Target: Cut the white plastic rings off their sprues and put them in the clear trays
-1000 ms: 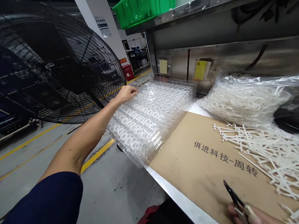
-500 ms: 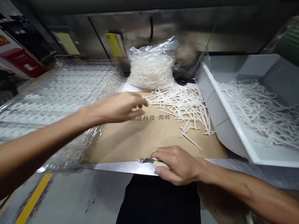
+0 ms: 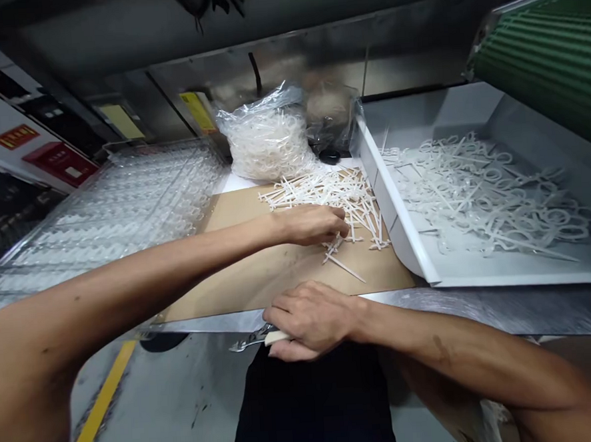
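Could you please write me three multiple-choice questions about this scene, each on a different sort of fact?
1. Where is the white tray? A) left of the cardboard B) right of it C) under it
2. What colour is the ribbed bin? A) green B) red C) blue
3. What does the right hand hold? A) a plastic bag B) nothing C) cutters

1 B: the tray stands beside the cardboard's right edge.
2 A: its ribs show green at top right.
3 C: they sit gripped in that hand.

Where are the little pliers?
In the head view, the pliers poke out of the right hand, by the table's steel edge, just in front of the cardboard.
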A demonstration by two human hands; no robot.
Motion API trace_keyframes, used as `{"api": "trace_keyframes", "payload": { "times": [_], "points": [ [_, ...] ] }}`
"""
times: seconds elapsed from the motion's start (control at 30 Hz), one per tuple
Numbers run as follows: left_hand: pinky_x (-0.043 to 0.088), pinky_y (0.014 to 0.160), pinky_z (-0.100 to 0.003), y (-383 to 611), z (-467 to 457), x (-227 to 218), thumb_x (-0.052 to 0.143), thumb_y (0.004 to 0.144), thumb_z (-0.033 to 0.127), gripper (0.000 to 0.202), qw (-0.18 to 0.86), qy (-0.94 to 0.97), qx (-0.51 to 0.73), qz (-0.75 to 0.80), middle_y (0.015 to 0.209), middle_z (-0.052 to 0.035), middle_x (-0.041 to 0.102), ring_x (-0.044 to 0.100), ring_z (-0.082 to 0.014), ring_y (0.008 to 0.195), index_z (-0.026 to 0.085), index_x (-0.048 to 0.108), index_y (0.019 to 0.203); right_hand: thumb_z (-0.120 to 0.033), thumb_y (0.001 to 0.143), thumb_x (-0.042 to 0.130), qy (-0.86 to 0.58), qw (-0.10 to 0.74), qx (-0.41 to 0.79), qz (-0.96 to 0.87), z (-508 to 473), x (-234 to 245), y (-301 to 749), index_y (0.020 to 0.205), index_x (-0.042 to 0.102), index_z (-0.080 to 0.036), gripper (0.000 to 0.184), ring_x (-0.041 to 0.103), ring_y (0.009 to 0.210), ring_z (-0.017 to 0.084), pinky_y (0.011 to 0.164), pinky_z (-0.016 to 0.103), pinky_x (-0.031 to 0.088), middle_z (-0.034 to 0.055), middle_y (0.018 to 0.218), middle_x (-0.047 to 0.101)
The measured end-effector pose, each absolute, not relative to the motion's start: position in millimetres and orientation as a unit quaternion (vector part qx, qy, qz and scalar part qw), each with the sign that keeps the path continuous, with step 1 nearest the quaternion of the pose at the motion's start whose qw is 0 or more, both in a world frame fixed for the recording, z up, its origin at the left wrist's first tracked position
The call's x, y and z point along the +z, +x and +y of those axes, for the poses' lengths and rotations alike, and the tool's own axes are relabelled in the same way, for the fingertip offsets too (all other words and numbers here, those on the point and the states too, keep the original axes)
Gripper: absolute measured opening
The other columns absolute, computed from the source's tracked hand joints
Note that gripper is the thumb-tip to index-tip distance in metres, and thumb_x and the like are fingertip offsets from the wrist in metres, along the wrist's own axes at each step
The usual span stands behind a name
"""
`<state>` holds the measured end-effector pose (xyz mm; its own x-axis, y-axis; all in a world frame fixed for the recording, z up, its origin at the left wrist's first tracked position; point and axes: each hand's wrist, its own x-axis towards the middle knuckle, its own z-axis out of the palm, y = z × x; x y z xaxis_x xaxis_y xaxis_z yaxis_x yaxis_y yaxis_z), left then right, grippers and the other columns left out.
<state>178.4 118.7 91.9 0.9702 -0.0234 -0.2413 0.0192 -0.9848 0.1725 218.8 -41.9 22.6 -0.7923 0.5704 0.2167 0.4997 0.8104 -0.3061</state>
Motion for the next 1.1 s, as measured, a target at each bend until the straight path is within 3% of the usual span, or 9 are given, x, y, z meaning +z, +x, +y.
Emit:
{"api": "trace_keyframes", "payload": {
  "times": [0.1, 0.3, 0.47, 0.57, 0.7, 0.8, 0.87, 1.1],
  "points": [
    [0.040, 0.066, -0.028, 178.8, 117.9, 94.8, 0.059, 0.097, 0.016, 0.014, 0.110, 0.985, -0.129, -0.026, 0.104, -0.0082, 0.067, 0.065, -0.0187, 0.085, 0.019, 0.071, 0.104, -0.052, 0.105, 0.044, -0.280, 0.152, 0.112, -0.941, -42.0, 24.9, 219.2, 0.108, 0.063, -0.013, 0.043, 0.069, 0.077, 0.025, 0.060, 0.034, 0.047, 0.0118, 0.093, 0.075],
    [0.043, 0.069, -0.025, 178.1, 117.9, 95.2, 0.063, 0.091, 0.008, 0.021, 0.153, 0.976, -0.152, -0.034, 0.106, -0.0082, 0.071, 0.067, -0.0178, 0.086, 0.020, 0.075, 0.105, -0.051, 0.107, 0.042, -0.283, 0.150, 0.102, -0.942, -43.2, 27.7, 220.0, 0.108, 0.063, -0.014, 0.043, 0.072, 0.080, 0.026, 0.059, 0.035, 0.048, 0.0134, 0.098, 0.076],
    [0.043, 0.066, -0.022, 176.8, 117.6, 104.8, 0.068, 0.085, 0.007, 0.015, 0.170, 0.975, -0.146, -0.013, 0.085, -0.0028, 0.072, 0.063, -0.0131, 0.073, 0.016, 0.073, 0.095, -0.052, 0.107, 0.041, -0.283, 0.152, 0.098, -0.942, -42.9, 27.5, 220.9, 0.108, 0.063, -0.013, 0.045, 0.072, 0.081, 0.027, 0.060, 0.036, 0.049, 0.0132, 0.098, 0.076],
    [0.042, 0.064, -0.021, 171.2, 122.7, 120.2, 0.066, 0.083, 0.009, 0.014, 0.179, 0.978, -0.104, 0.036, 0.079, -0.0003, 0.071, 0.060, -0.0106, 0.067, 0.015, 0.073, 0.093, -0.052, 0.107, 0.040, -0.282, 0.152, 0.098, -0.942, -42.6, 26.8, 220.8, 0.108, 0.063, -0.013, 0.045, 0.072, 0.081, 0.027, 0.060, 0.036, 0.049, 0.0132, 0.097, 0.076],
    [0.051, 0.074, -0.025, 150.2, 131.2, 129.3, 0.070, 0.081, 0.016, 0.030, 0.248, 0.960, 0.046, 0.123, 0.097, -0.0044, 0.075, 0.067, -0.0142, 0.081, 0.016, 0.075, 0.111, -0.052, 0.107, 0.041, -0.282, 0.151, 0.102, -0.942, -42.8, 26.9, 221.2, 0.108, 0.063, -0.014, 0.044, 0.072, 0.081, 0.027, 0.061, 0.036, 0.049, 0.0130, 0.095, 0.076],
    [0.056, 0.078, -0.030, 115.2, 124.3, 108.6, 0.076, 0.082, 0.027, 0.043, 0.320, 0.895, 0.199, 0.238, 0.106, -0.0091, 0.076, 0.068, -0.0172, 0.086, 0.016, 0.073, 0.123, -0.051, 0.106, 0.043, -0.288, 0.156, 0.104, -0.939, -43.0, 28.1, 222.7, 0.110, 0.063, -0.014, 0.042, 0.070, 0.078, 0.026, 0.059, 0.035, 0.047, 0.0130, 0.097, 0.076],
    [0.057, 0.079, -0.033, 84.2, 110.5, 83.1, 0.077, 0.083, 0.036, 0.043, 0.323, 0.854, 0.250, 0.323, 0.106, -0.0105, 0.076, 0.069, -0.0192, 0.087, 0.016, 0.075, 0.121, -0.051, 0.106, 0.044, -0.291, 0.165, 0.105, -0.936, -42.7, 28.6, 223.9, 0.108, 0.063, -0.014, 0.041, 0.069, 0.076, 0.025, 0.059, 0.035, 0.047, 0.0132, 0.097, 0.075],
    [0.054, 0.100, -0.042, 13.8, 64.6, 15.6, 0.071, 0.089, 0.030, 0.026, 0.276, 0.819, 0.259, 0.432, 0.112, -0.0087, 0.073, 0.068, -0.0238, 0.107, 0.019, 0.077, 0.112, -0.044, 0.102, 0.051, -0.283, 0.206, 0.133, -0.927, -39.1, 22.7, 226.4, 0.106, 0.066, -0.013, 0.035, 0.066, 0.076, 0.025, 0.067, 0.036, 0.050, 0.0126, 0.093, 0.074]
  ]
}}
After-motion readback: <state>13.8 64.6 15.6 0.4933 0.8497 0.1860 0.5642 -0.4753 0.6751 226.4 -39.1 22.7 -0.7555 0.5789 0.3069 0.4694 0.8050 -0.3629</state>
